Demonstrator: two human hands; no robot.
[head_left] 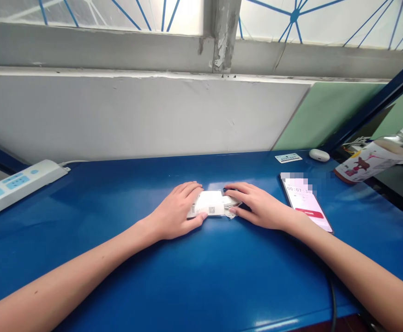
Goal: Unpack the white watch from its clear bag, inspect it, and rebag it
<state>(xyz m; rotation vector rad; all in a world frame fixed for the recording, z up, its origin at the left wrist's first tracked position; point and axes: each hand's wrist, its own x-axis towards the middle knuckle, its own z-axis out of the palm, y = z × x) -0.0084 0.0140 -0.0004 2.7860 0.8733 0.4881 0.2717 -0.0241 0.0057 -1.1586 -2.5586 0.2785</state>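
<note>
On the blue table lies a small flat white packet [212, 203] with a printed square code near its lower edge. My left hand [178, 210] grips its left end, thumb along the near edge and fingers over the far side. At the other end, my right hand [256, 203] has its thumb and fingers closed around a crumpled whitish piece [231, 207] that sticks out of the packet. The fingers hide part of that piece, so I cannot tell what it is.
A phone [305, 203] showing a timer lies right of my right hand. Behind it are a card [288, 158] and a white earbud case [319, 155]. A bottle [370, 159] leans at the right edge; a power strip [21, 182] sits far left. A wall [135, 115] closes the back.
</note>
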